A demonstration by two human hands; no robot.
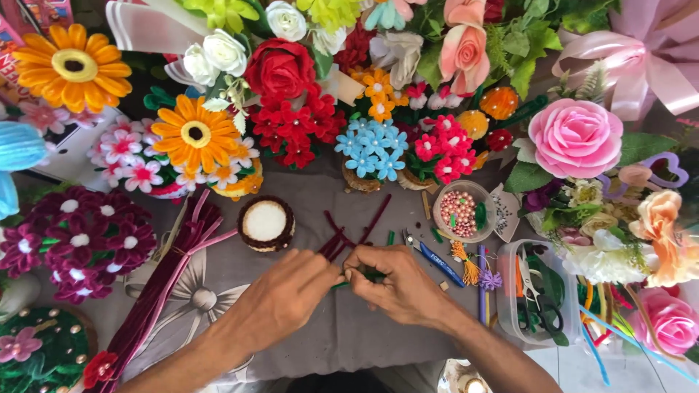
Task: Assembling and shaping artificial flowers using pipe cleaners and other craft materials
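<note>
Both hands' fingers pinch dark red pipe cleaners (pixel 354 234), their length slanting up-right across the table.

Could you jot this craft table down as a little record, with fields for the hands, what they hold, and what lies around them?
left hand: pinching dark red pipe cleaners
right hand: fingers meeting the left hand's on a green stem
surface: grey cloth
left of hands: bundle of maroon and pink pipe cleaners, round white-topped pot
right of hands: bowl of pink beads, clear box of tools
behind: handmade flowers, including an orange daisy
</note>
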